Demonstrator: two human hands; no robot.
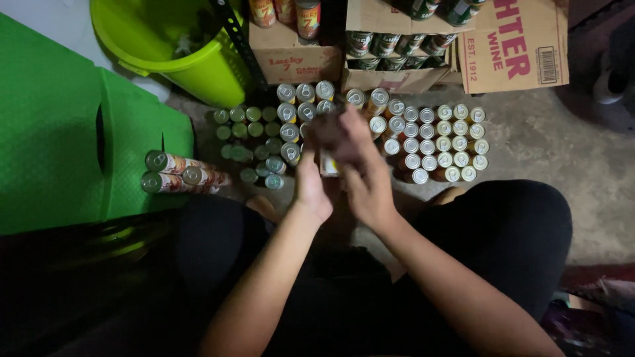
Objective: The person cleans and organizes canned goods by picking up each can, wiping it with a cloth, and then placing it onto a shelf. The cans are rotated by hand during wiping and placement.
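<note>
Concrete floor [569, 152], me sitting with tins packed in front of my knees.

My left hand [312, 185] and right hand [360, 173] come together over one tin [327, 164] with a yellow and white label, fingers curled about it from both sides; motion blur at the fingertips keeps me from telling how tight the grip is. Just beyond stand rows of silver-topped tins [436, 142] on the right and green-topped tins [248, 132] on the left. Three tins lie on their sides [175, 172] by a green plastic stool [66, 132]. Further off are cardboard boxes [397, 46] of tins and a lime bucket [178, 46].
</note>
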